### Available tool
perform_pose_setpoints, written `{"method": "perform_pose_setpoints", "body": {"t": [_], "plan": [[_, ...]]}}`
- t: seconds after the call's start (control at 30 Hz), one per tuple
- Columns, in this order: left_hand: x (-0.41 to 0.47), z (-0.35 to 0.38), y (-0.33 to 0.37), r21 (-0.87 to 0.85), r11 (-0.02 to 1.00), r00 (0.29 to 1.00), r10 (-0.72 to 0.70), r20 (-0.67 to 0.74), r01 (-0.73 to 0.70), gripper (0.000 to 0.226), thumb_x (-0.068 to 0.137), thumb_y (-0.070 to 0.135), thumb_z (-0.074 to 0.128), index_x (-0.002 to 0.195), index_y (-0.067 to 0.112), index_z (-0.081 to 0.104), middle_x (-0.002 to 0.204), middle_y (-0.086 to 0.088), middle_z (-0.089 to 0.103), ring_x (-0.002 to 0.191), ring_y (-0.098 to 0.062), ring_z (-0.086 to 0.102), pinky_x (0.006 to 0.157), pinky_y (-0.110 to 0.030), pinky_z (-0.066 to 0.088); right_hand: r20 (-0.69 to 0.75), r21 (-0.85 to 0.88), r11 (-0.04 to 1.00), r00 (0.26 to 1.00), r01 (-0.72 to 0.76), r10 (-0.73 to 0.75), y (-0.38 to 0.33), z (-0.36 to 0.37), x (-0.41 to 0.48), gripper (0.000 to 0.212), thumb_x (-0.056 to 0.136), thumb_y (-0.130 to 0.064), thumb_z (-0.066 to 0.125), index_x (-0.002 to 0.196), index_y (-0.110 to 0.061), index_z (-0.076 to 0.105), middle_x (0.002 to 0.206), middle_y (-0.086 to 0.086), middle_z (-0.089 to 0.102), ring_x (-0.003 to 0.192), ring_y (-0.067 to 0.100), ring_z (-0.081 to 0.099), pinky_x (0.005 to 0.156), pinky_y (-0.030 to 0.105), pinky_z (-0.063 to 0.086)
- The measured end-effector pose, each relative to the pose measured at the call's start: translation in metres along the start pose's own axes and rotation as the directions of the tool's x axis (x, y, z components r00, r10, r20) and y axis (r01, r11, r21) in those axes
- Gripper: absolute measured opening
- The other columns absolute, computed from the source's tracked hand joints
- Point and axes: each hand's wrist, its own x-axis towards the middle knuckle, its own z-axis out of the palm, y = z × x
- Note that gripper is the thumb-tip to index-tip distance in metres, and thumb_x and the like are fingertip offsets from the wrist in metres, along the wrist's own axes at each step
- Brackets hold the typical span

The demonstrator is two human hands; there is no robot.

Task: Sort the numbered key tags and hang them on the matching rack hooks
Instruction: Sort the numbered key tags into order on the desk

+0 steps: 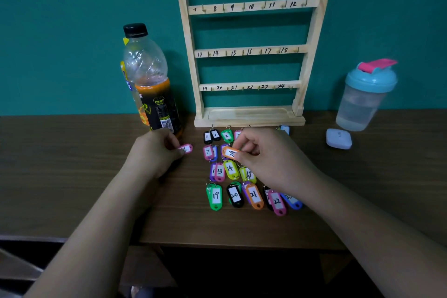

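Both forearms cross the front edge of the brown table from below and angle inward toward its middle. The left hand pinches a pink tag between curled fingertips and thumb, just in front of the base of the drink bottle; the tag's number cannot be read. The right hand pinches an orange tag marked 24, fingers curled tight round one end, held over the sorted key tags.

Those tags lie in rows on the table between the two hands and under the right one, many overlapping. The nearest row runs from a green 19 to a pink 22; the farthest row almost touches the base of the wooden rack. The rack stands upright against the teal wall, its rails numbered 7 to 24 beside small hooks.

A band of bare wood runs between the nearest row and the table's front edge. The bottle stands close to the rack's left post, hemming in the left hand. To the right, a shaker cup and a small white case sit well apart from the tags, with open tabletop between.
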Motion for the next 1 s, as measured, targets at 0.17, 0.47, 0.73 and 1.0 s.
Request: {"method": "perform_pose_setpoints", "body": {"t": [0.17, 0.47, 0.73, 1.0], "plan": [[-0.015, -0.008, 0.009, -0.24, 0.97, 0.999, 0.026, -0.026, -0.031, 0.011, 0.093, 0.037, 0.078, 0.088, 0.029, 0.072, 0.092, 0.006, 0.071, 0.088, -0.015, 0.066, 0.066, -0.033, 0.055, -0.014, 0.01, 1.0, 1.0, -0.021, 0.021, 0.003, -0.003, -0.002, 0.006, 0.098, -0.027, 0.075, 0.101, -0.031, 0.072, 0.087, -0.015, 0.073, 0.083, -0.003, 0.068, 0.078, 0.026, 0.059], [-0.063, 0.005, 0.064, -0.629, 0.76, 0.978, 0.21, 0.001, -0.163, 0.011, 0.088, 0.032, 0.085, 0.089, 0.022, 0.079, 0.089, -0.013, 0.074, 0.075, -0.014, 0.066, 0.071, -0.031, 0.053, -0.029, 0.197, 0.977, 0.995, -0.086, 0.093, 0.003, -0.014, -0.006, 0.009, 0.098, -0.017, 0.076, 0.098, -0.023, 0.069, 0.081, -0.006, 0.078, 0.072, 0.001, 0.076, 0.074, 0.04, 0.066], [-0.076, 0.014, 0.087, -0.644, 0.743, 0.974, 0.225, -0.019, -0.184, 0.02, 0.101, 0.036, 0.068, 0.091, 0.024, 0.08, 0.076, 0.001, 0.078, 0.067, -0.012, 0.07, 0.068, -0.041, 0.06, -0.048, 0.378, 0.921, 0.991, -0.098, 0.125, 0.006, -0.021, -0.012, 0.01, 0.098, -0.013, 0.076, 0.101, -0.016, 0.067, 0.088, 0.002, 0.08, 0.076, 0.011, 0.08, 0.076, 0.045, 0.067], [-0.077, 0.016, 0.095, -0.555, 0.811, 0.963, 0.262, 0.061, -0.186, 0.035, 0.101, 0.051, 0.062, 0.085, 0.027, 0.083, 0.084, 0.0, 0.078, 0.075, -0.019, 0.069, 0.078, -0.049, 0.058, -0.064, 0.456, 0.885, 0.989, -0.093, 0.136, 0.015, -0.032, -0.017, 0.014, 0.096, -0.014, 0.078, 0.105, -0.013, 0.068, 0.093, 0.005, 0.08, 0.081, 0.014, 0.081, 0.078, 0.044, 0.068]]}}
